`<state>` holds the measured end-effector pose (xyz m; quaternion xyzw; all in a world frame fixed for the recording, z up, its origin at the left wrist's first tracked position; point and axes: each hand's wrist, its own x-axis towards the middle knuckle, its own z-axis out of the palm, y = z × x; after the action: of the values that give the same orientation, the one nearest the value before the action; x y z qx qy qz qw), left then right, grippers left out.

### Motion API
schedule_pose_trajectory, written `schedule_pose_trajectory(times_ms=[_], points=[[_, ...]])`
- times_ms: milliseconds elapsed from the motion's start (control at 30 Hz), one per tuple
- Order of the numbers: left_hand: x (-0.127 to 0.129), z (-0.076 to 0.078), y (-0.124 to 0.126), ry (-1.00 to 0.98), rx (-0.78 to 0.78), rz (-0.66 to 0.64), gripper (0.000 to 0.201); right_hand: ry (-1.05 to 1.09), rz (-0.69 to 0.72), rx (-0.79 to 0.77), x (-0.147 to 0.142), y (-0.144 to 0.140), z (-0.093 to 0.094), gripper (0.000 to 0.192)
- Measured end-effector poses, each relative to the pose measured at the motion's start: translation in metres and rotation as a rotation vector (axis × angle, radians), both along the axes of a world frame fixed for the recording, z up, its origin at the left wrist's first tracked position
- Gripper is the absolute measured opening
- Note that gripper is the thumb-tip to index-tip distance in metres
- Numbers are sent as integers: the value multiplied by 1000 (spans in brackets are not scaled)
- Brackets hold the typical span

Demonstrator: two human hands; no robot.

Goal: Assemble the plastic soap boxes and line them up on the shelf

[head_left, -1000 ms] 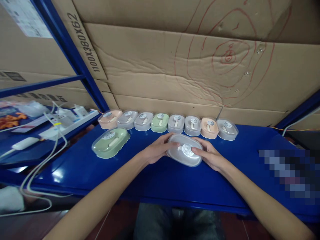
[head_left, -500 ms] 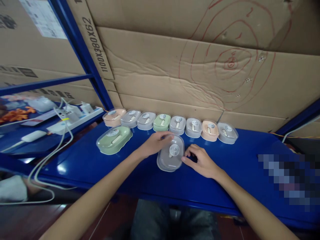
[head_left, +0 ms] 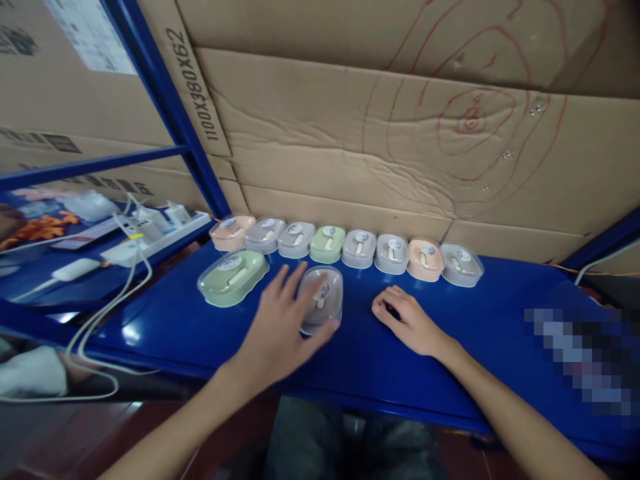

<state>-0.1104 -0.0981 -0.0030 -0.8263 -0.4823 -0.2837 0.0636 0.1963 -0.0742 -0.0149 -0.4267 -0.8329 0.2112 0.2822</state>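
Note:
A grey plastic box (head_left: 331, 283) with a clear lid, a round label and a pale tab lies flat on the blue table. My left hand (head_left: 283, 327) hovers at its near left side, fingers spread and partly covering it; whether it touches the lid I cannot tell. A green lidded box (head_left: 234, 280) sits just left of that hand. My right hand (head_left: 407, 320) rests on the table to the right of the grey box, apart from it, with its fingers curled in and nothing visible in them.
Along the back of the table (head_left: 360, 370) runs a row of similar lidded boxes, among them a green one (head_left: 327, 245) and a peach one (head_left: 425, 260). Cardboard (head_left: 310, 133) stands behind. A power strip (head_left: 155, 240) with white cables is at left.
The grey box has gone from tilted to flat and shifted left. My left hand has let go of its top edge and spread open nearer me. The right hand no longer touches the box.

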Motion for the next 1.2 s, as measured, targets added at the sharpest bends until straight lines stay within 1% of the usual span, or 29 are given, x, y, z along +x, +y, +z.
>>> schedule_pose_trajectory(times_ms=[33, 67, 133, 200, 267, 333, 367, 467, 567, 667, 767, 867, 1033, 1100, 1200], points=[[7, -7, -8, 56, -35, -56, 72, -3, -1, 2, 0, 0, 0, 35], [13, -13, -14, 85, -47, -80, 70, -3, -1, 5, 0, 0, 0, 35], [18, -21, -18, 110, -26, -102, 63, 5, 2, 8, 0, 0, 0, 36], [11, -21, -13, 101, 4, -99, 55, 13, 7, 7, 1, 0, 1, 35], [-5, -15, -4, 70, 27, -81, 48, 14, 12, 6, 1, 0, 1, 35], [-25, -7, 5, 42, 51, -34, 47, 8, 14, 9, 1, 0, 1, 34], [-35, -3, 10, 46, 57, 2, 51, 4, 14, 11, 1, 0, 1, 34], [-59, 2, 23, 113, 37, 169, 65, -3, 12, 14, 1, 0, 1, 34], [-72, -3, 31, 181, -50, 287, 68, -1, 14, 14, 1, 0, 1, 33], [-78, -10, 31, 214, -60, 371, 70, 4, 14, 10, 1, 0, 1, 34], [-83, -13, 24, 240, -32, 418, 72, 14, 15, 0, 0, -1, 2, 35], [-90, -12, 18, 241, -44, 453, 73, 19, 10, -11, 1, 0, 2, 36], [-102, -9, 21, 195, -76, 536, 86, 13, 1, -16, 3, 1, 2, 37], [-106, -9, 25, 193, -94, 541, 85, 10, 2, -12, 3, 2, 2, 37], [-110, -9, 30, 205, -108, 524, 77, 3, 4, 0, 3, 2, 1, 37]])
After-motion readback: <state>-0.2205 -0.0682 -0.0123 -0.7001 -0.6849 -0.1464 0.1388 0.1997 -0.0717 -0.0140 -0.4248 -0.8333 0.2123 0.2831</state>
